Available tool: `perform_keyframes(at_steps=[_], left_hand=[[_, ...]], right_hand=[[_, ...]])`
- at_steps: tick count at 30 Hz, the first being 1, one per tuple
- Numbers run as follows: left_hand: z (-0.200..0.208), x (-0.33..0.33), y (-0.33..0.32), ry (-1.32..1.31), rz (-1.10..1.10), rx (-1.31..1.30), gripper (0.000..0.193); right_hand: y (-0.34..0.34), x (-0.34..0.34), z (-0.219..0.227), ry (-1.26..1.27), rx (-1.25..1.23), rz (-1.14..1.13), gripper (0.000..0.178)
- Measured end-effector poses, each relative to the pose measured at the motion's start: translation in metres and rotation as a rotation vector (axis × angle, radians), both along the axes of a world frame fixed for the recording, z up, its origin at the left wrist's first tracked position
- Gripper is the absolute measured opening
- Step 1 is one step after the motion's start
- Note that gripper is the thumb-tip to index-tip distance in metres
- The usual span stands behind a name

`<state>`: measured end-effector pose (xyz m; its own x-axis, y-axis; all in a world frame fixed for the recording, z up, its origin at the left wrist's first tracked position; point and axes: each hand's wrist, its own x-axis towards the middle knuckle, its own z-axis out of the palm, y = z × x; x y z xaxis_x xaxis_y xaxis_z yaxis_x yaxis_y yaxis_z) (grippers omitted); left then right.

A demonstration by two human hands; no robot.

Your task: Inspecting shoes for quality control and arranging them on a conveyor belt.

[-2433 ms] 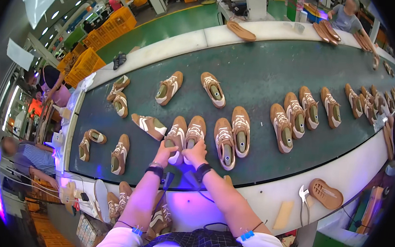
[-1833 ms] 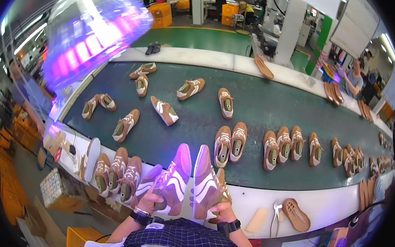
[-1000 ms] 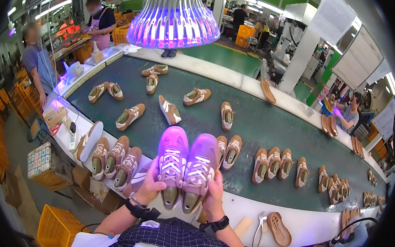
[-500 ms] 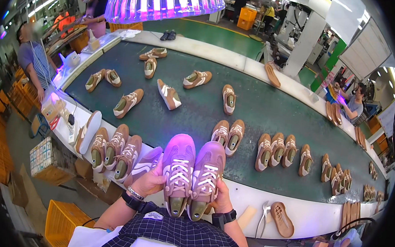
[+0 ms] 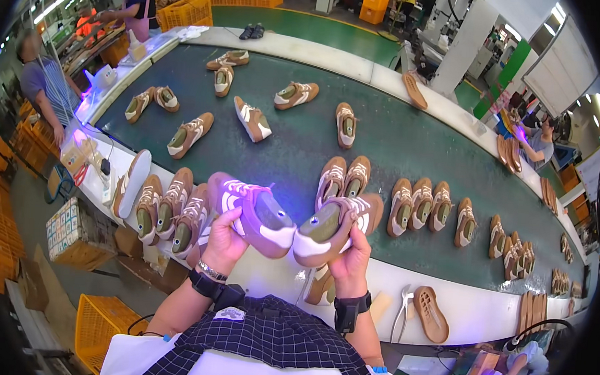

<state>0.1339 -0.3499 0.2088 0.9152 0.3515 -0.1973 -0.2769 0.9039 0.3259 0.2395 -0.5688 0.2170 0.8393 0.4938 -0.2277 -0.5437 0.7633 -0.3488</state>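
Observation:
My left hand (image 5: 225, 243) is closed on a brown and white sneaker (image 5: 249, 208), its toe pointing to the left. In my right hand (image 5: 352, 263), also closed, is a second sneaker (image 5: 342, 224) with its toe up and to the right. Their white heels meet or nearly meet in the middle, facing me. Each holds an olive shoe last (image 5: 269, 205). Purple light falls on the left one. Below the right sneaker, another sneaker (image 5: 319, 290) partly shows on the white ledge. Two sneakers (image 5: 331, 176) stand just beyond my hands, partly covered.
A row of sneakers (image 5: 174, 197) lines the white ledge at left. Across the green belt (image 5: 296, 136) stand several more. Pincers (image 5: 401, 314) and a tan sole (image 5: 431, 314) lie at right. An orange crate (image 5: 102, 327) sits below left. Co-workers stand at the far sides.
Both sneakers have swung from side by side, toes away, to heels together with toes spread outward. My hands have risen slightly. The purple-lit lamp has mostly left the top of view.

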Motion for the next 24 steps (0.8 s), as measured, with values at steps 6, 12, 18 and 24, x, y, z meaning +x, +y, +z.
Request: perform_keyframes(at_steps=[6,12,18,24], left_hand=[[-0.008,-0.003,-0.01,0.16,0.1,-0.05,0.044],[-0.003,0.001,-0.021,0.237,0.12,-0.018,0.044],[-0.004,0.003,-0.024,0.266,0.12,-0.01,0.044],[-0.009,0.005,-0.025,0.247,0.098,-0.026,0.044]], right_hand=[[-0.004,-0.012,0.001,0.073,-0.119,-0.109,0.04],[-0.004,-0.015,-0.004,0.119,-0.198,-0.197,0.04],[-0.008,-0.013,-0.006,0.132,-0.203,-0.203,0.041],[-0.008,-0.014,-0.005,0.161,-0.214,-0.214,0.039]])
